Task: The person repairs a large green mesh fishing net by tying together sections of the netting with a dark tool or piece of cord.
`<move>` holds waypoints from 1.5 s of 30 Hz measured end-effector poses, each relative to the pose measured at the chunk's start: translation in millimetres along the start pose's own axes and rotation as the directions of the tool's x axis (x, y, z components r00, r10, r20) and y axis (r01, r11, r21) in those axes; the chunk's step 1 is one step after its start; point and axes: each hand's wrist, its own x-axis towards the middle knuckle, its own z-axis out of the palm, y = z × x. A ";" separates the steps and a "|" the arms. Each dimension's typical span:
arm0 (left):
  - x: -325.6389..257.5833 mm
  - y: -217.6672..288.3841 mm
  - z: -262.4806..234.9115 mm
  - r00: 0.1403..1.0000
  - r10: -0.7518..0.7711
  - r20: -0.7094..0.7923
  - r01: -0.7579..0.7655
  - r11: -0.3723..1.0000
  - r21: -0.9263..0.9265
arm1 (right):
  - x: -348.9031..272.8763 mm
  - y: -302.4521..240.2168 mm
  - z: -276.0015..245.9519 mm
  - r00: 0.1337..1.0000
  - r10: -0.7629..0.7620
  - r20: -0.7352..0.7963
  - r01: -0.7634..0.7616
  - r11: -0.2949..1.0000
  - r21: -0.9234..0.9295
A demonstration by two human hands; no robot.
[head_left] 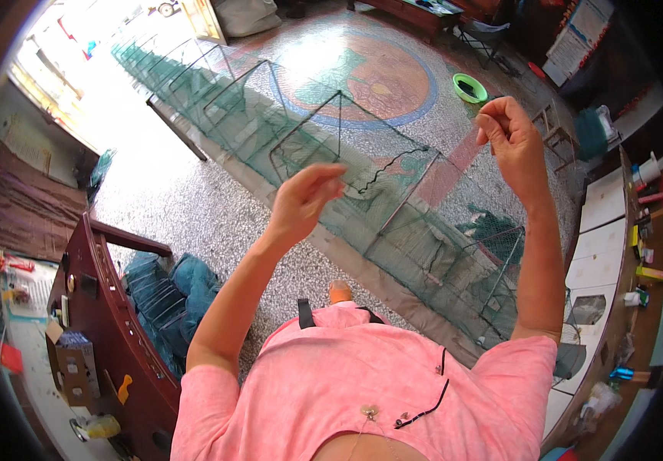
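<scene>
Netting fills the middle of the frame: a long green fish trap (362,177) of mesh stretched over dark rectangular wire frames runs from the upper left down to the lower right across a speckled terrazzo floor (185,207) with a round coloured medallion (377,77) at upper centre. The left hand (304,196), raised at centre frame, has its fingers curled together with the tips pressed close, as if pinching something fine; what lies between them is too thin to make out. The right hand (509,127), higher and toward the upper right, likewise has thumb and forefinger pinched, the other fingers loosely bent; any line between the two hands cannot be seen against the mesh. A dark wavy cord (381,173) shows on the net just right of the left hand, and whether it reaches the fingers is unclear. The trap's lower end is partly hidden behind the right forearm and the pink shirt (362,384), which fills the lower centre. At lower left a folded bundle of blue-green netting (166,292) lies beside a dark red wooden bench arm (109,307), cut off by the shoulder. A green basin (469,87) sits on the floor at upper right. The cluttered counter (600,253) along the right edge is bent and blurred by the lens.
</scene>
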 end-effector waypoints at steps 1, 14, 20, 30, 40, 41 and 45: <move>24.8 0.3 9.9 0.998 0.025 0.056 -0.023 0.999 -0.034 | 2.2 -5.6 -0.8 1.000 -0.016 0.024 0.016 0.999 -0.031; 144.1 -55.3 66.4 0.970 0.042 0.239 -0.102 0.964 0.247 | -23.2 32.3 -83.6 0.805 0.543 0.239 -0.441 0.818 -0.370; 120.5 -44.7 74.5 0.948 0.017 0.318 -0.099 0.964 0.246 | -9.4 81.7 -84.7 0.872 0.489 -0.020 -0.483 0.867 0.121; 102.4 -60.1 80.0 0.942 0.219 0.255 -0.304 0.878 0.370 | 19.4 94.8 11.3 0.956 0.103 0.276 -0.006 0.944 -0.330; 98.2 -61.4 85.7 0.957 0.233 0.176 -0.284 0.878 0.385 | 40.7 131.3 35.6 0.891 0.093 0.444 0.002 0.978 -0.209; 97.9 -62.1 85.2 0.959 0.225 0.172 -0.277 0.874 0.400 | 41.1 134.9 37.8 0.878 0.089 0.469 0.008 0.980 -0.200; 96.5 -68.0 85.7 0.967 0.207 0.145 -0.250 0.869 0.427 | 40.6 144.0 49.4 0.832 0.074 0.549 -0.035 0.996 -0.080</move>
